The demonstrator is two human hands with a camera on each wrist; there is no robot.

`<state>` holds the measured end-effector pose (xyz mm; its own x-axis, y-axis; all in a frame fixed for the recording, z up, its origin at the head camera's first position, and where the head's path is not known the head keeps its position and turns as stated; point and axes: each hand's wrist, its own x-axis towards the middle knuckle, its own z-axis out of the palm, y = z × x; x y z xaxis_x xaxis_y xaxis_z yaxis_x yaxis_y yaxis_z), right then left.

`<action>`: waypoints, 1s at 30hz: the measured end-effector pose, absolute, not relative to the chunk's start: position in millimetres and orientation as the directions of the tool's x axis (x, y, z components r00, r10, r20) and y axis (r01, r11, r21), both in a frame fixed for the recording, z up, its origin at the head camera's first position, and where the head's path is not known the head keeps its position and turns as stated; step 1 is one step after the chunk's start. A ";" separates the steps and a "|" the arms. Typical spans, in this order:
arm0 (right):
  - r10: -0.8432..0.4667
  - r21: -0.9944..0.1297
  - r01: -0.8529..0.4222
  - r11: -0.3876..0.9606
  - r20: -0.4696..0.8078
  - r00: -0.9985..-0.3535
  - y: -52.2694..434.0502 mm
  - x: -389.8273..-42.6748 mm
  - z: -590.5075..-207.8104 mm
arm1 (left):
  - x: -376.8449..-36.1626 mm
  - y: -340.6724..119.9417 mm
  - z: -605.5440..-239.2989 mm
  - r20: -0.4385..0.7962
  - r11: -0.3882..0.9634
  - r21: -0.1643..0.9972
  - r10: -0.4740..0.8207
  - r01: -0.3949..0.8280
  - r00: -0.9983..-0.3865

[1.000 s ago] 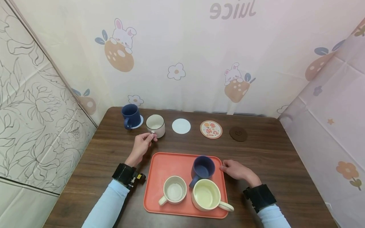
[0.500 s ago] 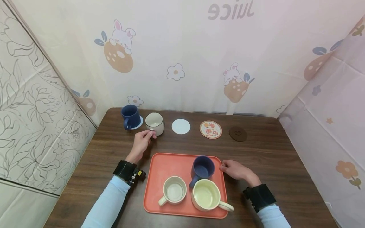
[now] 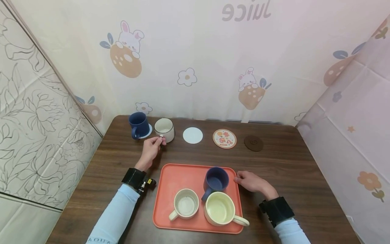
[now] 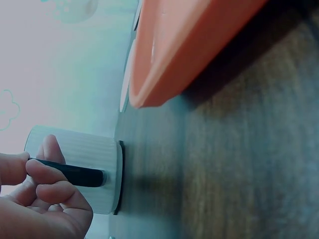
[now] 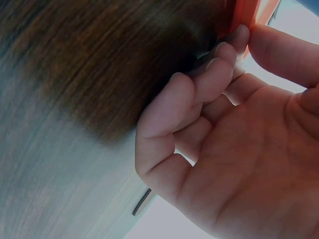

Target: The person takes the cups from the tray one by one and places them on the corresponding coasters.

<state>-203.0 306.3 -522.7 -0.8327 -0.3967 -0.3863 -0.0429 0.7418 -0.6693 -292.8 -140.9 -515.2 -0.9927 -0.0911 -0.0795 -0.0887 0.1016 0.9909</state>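
Note:
My left hand (image 3: 151, 149) pinches the handle of a white mug with a dark rim (image 3: 165, 128). The left wrist view shows the mug's ribbed side (image 4: 92, 149) and black handle (image 4: 82, 175), with a thin dark edge under its base; I cannot tell whether that edge is a coaster. My right hand (image 3: 253, 182) pinches the right rim of a coral tray (image 3: 170, 173) between thumb and index finger, its other fingers curled beside the rim. On the tray stand a navy mug (image 3: 216, 179), a cream mug (image 3: 186, 203) and a pale yellow mug (image 3: 220, 209).
Behind, at the left, a blue mug (image 3: 138, 124) stands on a white coaster (image 3: 148, 131). Farther right lie a white round coaster (image 3: 192, 135), a patterned coaster (image 3: 224, 139) and a dark brown coaster (image 3: 253, 143). A printed curtain (image 3: 213, 51) hangs along the table's back edge.
My left hand has shifted the white mug slightly back, away from me, to beside the blue mug. The right hand stays at the tray's rim.

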 end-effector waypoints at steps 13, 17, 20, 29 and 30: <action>-0.370 -0.648 -0.029 0.761 -0.398 -0.840 321.7 -217.4 -566.8 | -305.1 -139.1 -511.8 -0.024 0.094 0.995 -0.091 -0.033 -0.996; -0.364 -0.645 -0.020 0.764 -0.405 -0.839 323.1 -217.8 -570.4 | -309.7 -139.2 -511.1 -0.039 0.099 0.994 -0.098 -0.048 -0.994; -0.421 -0.666 -0.090 0.740 -0.355 -0.834 323.9 -215.3 -566.3 | -311.9 -139.7 -511.7 -0.051 0.099 0.993 -0.097 -0.060 -0.994; -0.381 -0.651 -0.048 0.758 -0.382 -0.842 327.1 -220.5 -573.6 | -314.2 -140.2 -510.4 -0.072 0.110 0.991 -0.093 -0.082 -0.993; -0.370 -0.647 -0.036 0.761 -0.388 -0.844 326.7 -220.9 -574.0 | -314.4 -140.0 -510.2 -0.075 0.108 0.991 -0.092 -0.084 -0.993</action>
<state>-220.9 326.7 -574.0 -0.8440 -0.3698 -0.3885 -0.0356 0.7613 -0.6474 -314.4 -140.0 -510.2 -0.9929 -0.0924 -0.0745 -0.0844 0.1081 0.9906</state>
